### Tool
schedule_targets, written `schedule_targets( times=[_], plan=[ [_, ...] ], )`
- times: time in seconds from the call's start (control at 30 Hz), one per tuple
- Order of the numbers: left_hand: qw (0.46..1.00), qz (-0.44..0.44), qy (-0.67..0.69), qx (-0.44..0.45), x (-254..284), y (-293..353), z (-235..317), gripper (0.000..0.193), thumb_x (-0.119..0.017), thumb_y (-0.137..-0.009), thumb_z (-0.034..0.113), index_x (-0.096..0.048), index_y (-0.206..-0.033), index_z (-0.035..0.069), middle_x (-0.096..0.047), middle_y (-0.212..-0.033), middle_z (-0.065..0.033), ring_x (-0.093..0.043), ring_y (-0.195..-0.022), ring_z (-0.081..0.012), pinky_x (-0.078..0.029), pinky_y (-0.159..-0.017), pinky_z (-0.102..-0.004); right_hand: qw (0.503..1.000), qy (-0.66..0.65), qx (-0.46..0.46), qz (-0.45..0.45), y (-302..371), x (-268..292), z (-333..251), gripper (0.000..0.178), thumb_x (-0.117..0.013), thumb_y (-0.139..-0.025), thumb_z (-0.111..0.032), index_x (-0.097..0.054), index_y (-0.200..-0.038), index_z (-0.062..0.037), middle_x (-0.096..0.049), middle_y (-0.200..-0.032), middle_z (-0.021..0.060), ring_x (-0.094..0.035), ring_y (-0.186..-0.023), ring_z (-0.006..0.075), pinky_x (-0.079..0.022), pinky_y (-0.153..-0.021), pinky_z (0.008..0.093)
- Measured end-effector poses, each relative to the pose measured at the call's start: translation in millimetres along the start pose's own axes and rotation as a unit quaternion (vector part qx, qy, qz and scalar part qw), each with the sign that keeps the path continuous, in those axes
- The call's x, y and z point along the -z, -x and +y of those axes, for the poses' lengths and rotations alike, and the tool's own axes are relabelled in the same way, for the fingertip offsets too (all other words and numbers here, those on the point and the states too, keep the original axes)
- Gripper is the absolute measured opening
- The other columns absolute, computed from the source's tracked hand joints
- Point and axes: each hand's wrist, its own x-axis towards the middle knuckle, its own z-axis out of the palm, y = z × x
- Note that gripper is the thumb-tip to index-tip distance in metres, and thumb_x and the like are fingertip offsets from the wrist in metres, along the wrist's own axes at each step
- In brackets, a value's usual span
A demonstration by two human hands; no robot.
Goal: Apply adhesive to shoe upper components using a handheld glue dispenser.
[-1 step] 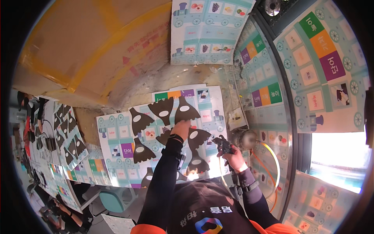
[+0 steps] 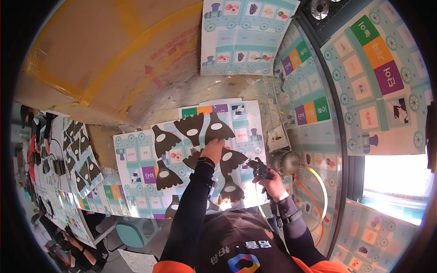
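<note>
Several dark, flat fan-shaped pieces with scalloped edges and white ovals (image 2: 189, 131) lie on a printed sheet (image 2: 136, 201) on the table. My left hand (image 2: 212, 149) reaches in among them, fingers bent down and closed at the narrow end of one dark fan-shaped piece (image 2: 233, 160); its fingertips are partly hidden. Another dark piece (image 2: 192, 159) lies partly behind this hand. My right hand (image 2: 274, 185) is wrapped round a dark spray gun (image 2: 260, 170), whose nozzle end points left towards the pieces. Just below the gun rests one more dark piece (image 2: 231, 191).
Cardboard with yellow tape (image 2: 114, 59) rises behind the table. Printed sheets (image 2: 248, 41) cover the back and right walls. A yellow hose (image 2: 324, 195) and an orange hose (image 2: 322, 232) hang at the right. A teal stool (image 2: 133, 233) stands lower left. Other people work farther left.
</note>
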Motion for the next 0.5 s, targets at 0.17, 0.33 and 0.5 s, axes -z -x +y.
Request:
schedule_targets(
  times=[0.17, 0.33, 0.5],
  plan=[
    [0.988, 0.149, -0.042, 0.018, -3, 55, 28, 0.027, -0.055, -0.084, 0.004, -0.06, -0.11, 0.004, -0.055, -0.11, -0.0114, -0.053, -0.111, -0.0319, -0.046, -0.092, -0.0414, 0.998, 0.067, 0.0, -0.021, -17, -22, 4, 0.031, -0.062, -0.079, -0.001, -0.06, -0.11, -0.0042, -0.066, -0.086, 0.0027, -0.061, -0.08, 0.0124, -0.05, -0.069, 0.0272],
    [0.995, 0.053, -0.08, -0.015, -28, 122, 37, 0.033, -0.054, -0.085, 0.009, -0.06, -0.118, 0.006, -0.054, -0.123, -0.0104, -0.049, -0.12, -0.028, -0.039, -0.102, -0.0454, 0.991, 0.133, -0.027, -0.018, -41, -37, -4, 0.033, -0.064, -0.077, -0.005, -0.06, -0.109, -0.0027, -0.066, -0.083, 0.0052, -0.06, -0.071, 0.0129, -0.05, -0.062, 0.028],
    [0.992, 0.032, -0.117, -0.022, -20, 136, 29, 0.043, -0.055, -0.084, 0.009, -0.059, -0.127, 0.012, -0.046, -0.14, -0.0047, -0.038, -0.134, -0.0247, -0.021, -0.112, -0.0613, 0.99, 0.142, -0.001, 0.011, -66, -49, -1, 0.037, -0.061, -0.074, -0.004, -0.059, -0.11, 0.0016, -0.066, -0.083, 0.0105, -0.062, -0.066, 0.0169, -0.052, -0.062, 0.0328]
  ],
)
